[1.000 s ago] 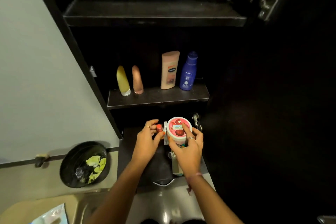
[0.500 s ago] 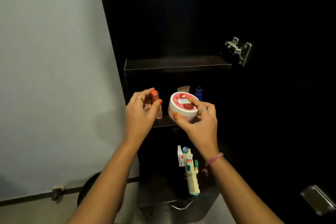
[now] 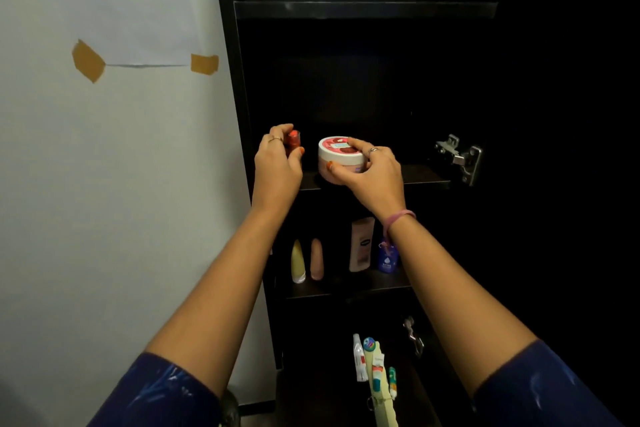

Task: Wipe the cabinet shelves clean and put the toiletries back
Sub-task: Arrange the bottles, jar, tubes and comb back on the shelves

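My right hand [image 3: 372,173] grips a round white jar with a pink and red lid [image 3: 341,156], held at the front edge of the middle cabinet shelf [image 3: 420,177]. My left hand [image 3: 277,163] holds a small red tube [image 3: 292,140] upright at the left end of that shelf. One shelf lower [image 3: 346,288] stand a yellow tube [image 3: 298,262], a peach tube [image 3: 317,258], a beige lotion bottle [image 3: 361,244] and a blue bottle [image 3: 387,260], partly hidden by my right wrist.
The top shelf [image 3: 363,9] is bare. Small tubes and a pale comb [image 3: 377,378] lie on the dark surface at the bottom. A metal door hinge [image 3: 459,158] sticks out at the right. The open white door [image 3: 104,184] with a taped paper stands left.
Both hands rose from the bottom surface to the middle shelf, carrying the jar and the red tube. The view tilted upward with them.
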Demonstrator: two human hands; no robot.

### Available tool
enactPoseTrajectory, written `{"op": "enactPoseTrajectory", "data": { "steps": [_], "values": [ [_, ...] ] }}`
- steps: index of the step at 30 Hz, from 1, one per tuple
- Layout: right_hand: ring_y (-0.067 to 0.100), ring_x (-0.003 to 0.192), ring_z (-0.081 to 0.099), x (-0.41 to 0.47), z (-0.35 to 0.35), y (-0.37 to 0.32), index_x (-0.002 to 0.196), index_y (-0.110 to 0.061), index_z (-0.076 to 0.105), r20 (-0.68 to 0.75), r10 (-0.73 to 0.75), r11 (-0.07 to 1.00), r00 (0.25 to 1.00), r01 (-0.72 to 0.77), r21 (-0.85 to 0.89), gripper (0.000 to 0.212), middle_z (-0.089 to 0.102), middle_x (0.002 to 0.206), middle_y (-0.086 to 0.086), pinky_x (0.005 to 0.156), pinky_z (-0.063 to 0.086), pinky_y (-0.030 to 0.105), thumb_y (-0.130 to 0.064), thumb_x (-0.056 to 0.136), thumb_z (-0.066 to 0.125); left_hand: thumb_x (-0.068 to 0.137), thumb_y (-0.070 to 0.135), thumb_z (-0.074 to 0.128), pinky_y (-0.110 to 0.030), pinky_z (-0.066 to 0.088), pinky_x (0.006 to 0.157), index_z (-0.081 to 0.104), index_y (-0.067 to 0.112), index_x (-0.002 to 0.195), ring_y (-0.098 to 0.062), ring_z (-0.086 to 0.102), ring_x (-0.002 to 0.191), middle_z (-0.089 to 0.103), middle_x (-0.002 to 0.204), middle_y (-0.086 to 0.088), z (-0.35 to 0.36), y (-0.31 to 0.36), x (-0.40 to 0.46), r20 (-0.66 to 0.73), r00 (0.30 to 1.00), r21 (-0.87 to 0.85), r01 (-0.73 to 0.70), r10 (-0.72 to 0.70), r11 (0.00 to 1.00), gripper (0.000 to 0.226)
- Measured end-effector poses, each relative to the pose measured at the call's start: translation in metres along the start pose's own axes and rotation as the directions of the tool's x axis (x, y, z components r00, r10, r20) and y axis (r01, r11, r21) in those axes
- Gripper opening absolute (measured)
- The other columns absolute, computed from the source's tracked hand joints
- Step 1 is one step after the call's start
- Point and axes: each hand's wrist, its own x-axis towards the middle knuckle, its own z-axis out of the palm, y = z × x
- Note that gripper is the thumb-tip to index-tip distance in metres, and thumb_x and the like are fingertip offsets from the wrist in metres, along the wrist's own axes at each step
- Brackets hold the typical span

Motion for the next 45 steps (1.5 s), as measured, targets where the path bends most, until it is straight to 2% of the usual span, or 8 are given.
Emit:
{"op": "enactPoseTrajectory", "data": {
  "steps": [8,11,14,17,30,33,38,45],
  "values": [
    [0.013,0.109,0.05,0.03,0.028,0.01,0.13,-0.027,0.051,0.114,-0.03,0.999,0.993,0.035,-0.041,0.06,0.05,0.123,0.002,0.085,0.042,0.019,-0.043,0.075,0.069,0.093,0.004,0.048,-0.012,0.034,0.087,0.046,0.011,0.13,-0.017,0.05,0.115,0.05,0.127,-0.01,0.025,-0.022,0.013,-0.005,0.994,0.062,0.112,-0.112,0.992,0.038],
    [0.02,0.113,0.048,0.033,0.035,0.017,0.13,-0.031,0.046,0.154,-0.038,0.997,0.987,0.048,-0.057,0.06,0.046,0.125,0.003,0.095,0.047,0.034,-0.046,0.076,0.066,0.093,0.006,0.049,-0.015,0.034,0.089,0.043,0.011,0.133,-0.019,0.049,0.117,0.049,0.129,-0.01,0.028,-0.03,0.015,-0.019,0.988,0.06,0.152,-0.151,0.987,0.04],
    [0.022,0.115,0.044,0.033,0.038,0.021,0.13,-0.033,0.043,0.156,-0.047,0.995,0.987,0.059,-0.076,0.058,0.043,0.127,0.003,0.097,0.046,0.043,-0.047,0.078,0.064,0.091,0.006,0.053,-0.028,0.041,0.102,0.038,0.011,0.137,-0.023,0.05,0.12,0.047,0.134,-0.011,0.032,-0.037,0.017,-0.015,0.983,0.031,0.185,-0.184,0.982,0.048],
    [0.023,0.116,0.043,0.034,0.038,0.024,0.131,-0.033,0.041,0.161,-0.056,0.995,0.985,0.069,-0.076,0.058,0.042,0.128,0.004,0.098,0.045,0.046,-0.047,0.079,0.063,0.089,0.006,0.056,-0.04,0.046,0.102,0.034,0.013,0.139,-0.025,0.053,0.119,0.046,0.136,-0.01,0.035,-0.04,0.015,-0.016,0.982,0.02,0.19,-0.19,0.982,0.055],
    [0.024,0.125,0.038,0.032,0.033,0.017,0.143,-0.032,0.027,0.22,-0.013,0.998,0.975,0.028,-0.064,0.078,0.04,0.135,0.007,0.104,0.04,0.048,-0.05,0.077,0.066,0.09,0.006,0.056,-0.032,0.038,0.104,0.026,0.011,0.144,-0.023,0.046,0.126,0.04,0.14,-0.01,0.031,-0.035,0.008,0.007,0.974,0.135,0.222,-0.225,0.966,0.062],
    [0.025,0.13,0.032,0.029,0.03,0.014,0.145,-0.028,0.023,0.185,0.008,0.999,0.983,-0.001,-0.037,0.086,0.035,0.14,0.008,0.108,0.036,0.046,-0.047,0.076,0.069,0.09,0.005,0.055,-0.03,0.038,0.103,0.025,0.011,0.145,-0.023,0.045,0.127,0.038,0.141,-0.01,0.029,-0.033,0.001,0.004,0.977,0.152,0.208,-0.211,0.966,0.062],
    [0.019,0.134,0.031,0.016,0.025,0.015,0.145,-0.022,0.026,0.05,0.009,0.995,0.999,-0.014,0.103,0.081,0.029,0.146,0.007,0.1,0.028,0.023,-0.038,0.079,0.071,0.09,0.004,0.056,-0.027,0.037,0.102,0.023,0.01,0.146,-0.02,0.046,0.125,0.036,0.143,-0.01,0.026,-0.029,-0.011,-0.003,0.98,0.141,0.195,-0.197,0.971,0.065],
    [0.007,0.126,0.039,-0.019,0.008,0.01,0.138,-0.023,0.039,-0.154,0.069,0.965,0.986,-0.027,0.261,0.063,0.04,0.141,-0.001,0.097,0.036,0.017,-0.029,0.083,0.068,0.083,0.01,0.067,-0.027,0.041,0.105,0.028,0.01,0.143,-0.016,0.049,0.12,0.041,0.135,-0.007,0.007,-0.022,-0.046,-0.039,0.978,-0.039,0.201,-0.203,0.979,0.071]
  ]
}}
